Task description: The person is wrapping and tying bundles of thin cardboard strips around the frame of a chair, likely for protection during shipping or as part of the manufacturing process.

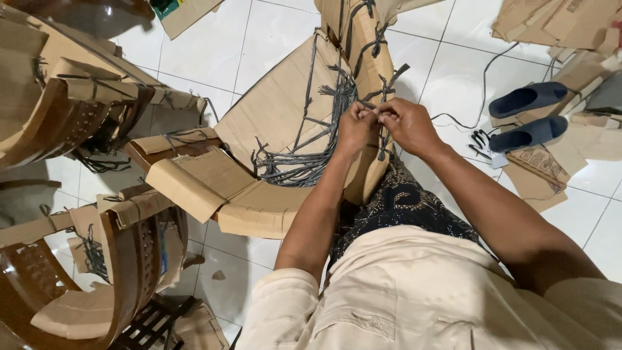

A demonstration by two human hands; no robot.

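- Dark grey plastic twine (372, 107), pinched between both hands at the centre of the view, just above the person's lap.
- Judged light, thin and limp; likely slick, so best taken close to the knot with fingertips rather than along the loose run.
- Left hand (355, 126): fingers pressed together on the twine, thumb and forefinger closed at about 1 o'clock of the palm.
- Right hand (408, 123): fingertips likewise closed on the same strand, at about 9 o'clock of the palm, touching the left hand's fingertips.
- Twine lay directly inside both pinches, running up toward 12 o'clock along the wrapped piece and down toward 7 o'clock into a tangle of loose strands (295, 162).
- Cardboard-wrapped furniture piece (278, 110) beneath the twine, propped against the knees; judged stiff and bulky under a soft, crushable cardboard skin, prone to tearing where twine bites.
- Folded cardboard flaps (201, 185) at 8 o'clock of the hands, loose.
- Brown wooden chairs (58, 123), partly wrapped and tied, at 9 o'clock and 7 o'clock, well apart from the hands.
- Dark blue sandals (528, 113) on the white tiled floor (272, 39) at 3 o'clock.
- Cardboard scraps (557, 26) at 2 o'clock.
- Thin dark cord (483, 84) across the tiles between hands and sandals.
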